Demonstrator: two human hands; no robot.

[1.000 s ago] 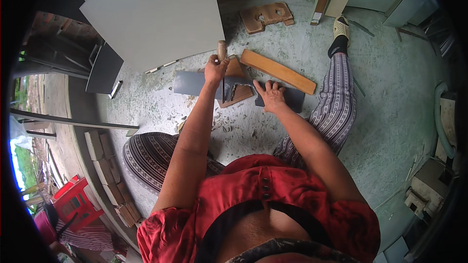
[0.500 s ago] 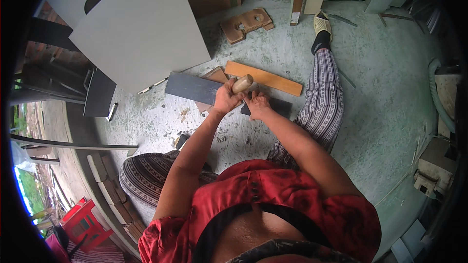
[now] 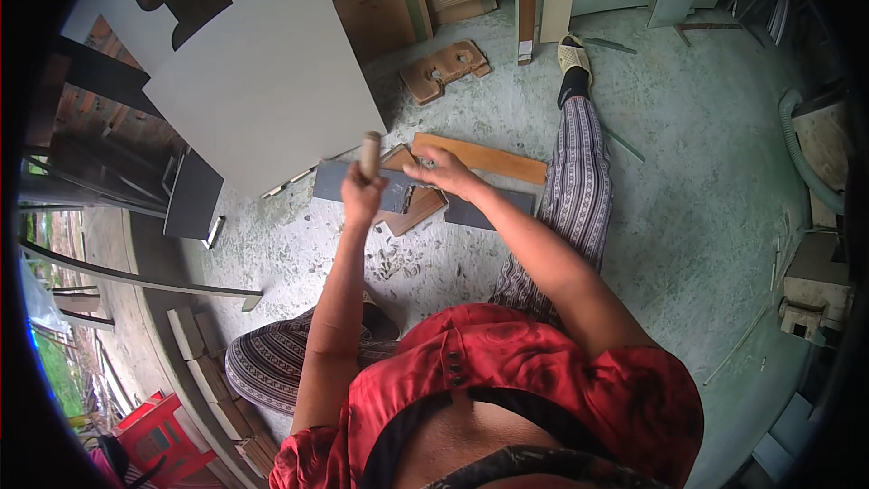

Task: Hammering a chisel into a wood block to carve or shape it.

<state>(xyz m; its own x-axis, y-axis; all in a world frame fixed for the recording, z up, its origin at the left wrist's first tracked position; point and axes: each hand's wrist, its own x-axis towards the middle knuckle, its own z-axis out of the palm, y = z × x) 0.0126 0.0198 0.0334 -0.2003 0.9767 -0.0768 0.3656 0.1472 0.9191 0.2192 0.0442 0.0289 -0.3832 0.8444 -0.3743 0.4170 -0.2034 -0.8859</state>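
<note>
My left hand (image 3: 362,197) grips a tool by its thick, pale wooden handle (image 3: 370,156), which points up; the tool's working end is hidden or blurred. To its right, my right hand (image 3: 445,172) hovers with fingers stretched and apart, holding nothing that I can see. Under the hands lies a dark grey board (image 3: 348,186) with a rough, chipped right end. A second dark grey piece (image 3: 493,210) lies to the right, across a gap. Beneath them shows a brown wooden board (image 3: 415,210). An orange-brown plank (image 3: 489,158) lies just beyond.
Dark chips (image 3: 389,264) are scattered on the floor near my legs. A large pale panel (image 3: 272,81) leans at the left, with a cut-out brown board (image 3: 444,71) beyond. My right leg (image 3: 579,163) stretches along the right side. A red plastic stool (image 3: 163,435) stands lower left.
My left hand has moved left with the tool, its handle now more upright. The right hand has lifted off the right dark piece and shifted left, uncovering the gap between the pieces.
</note>
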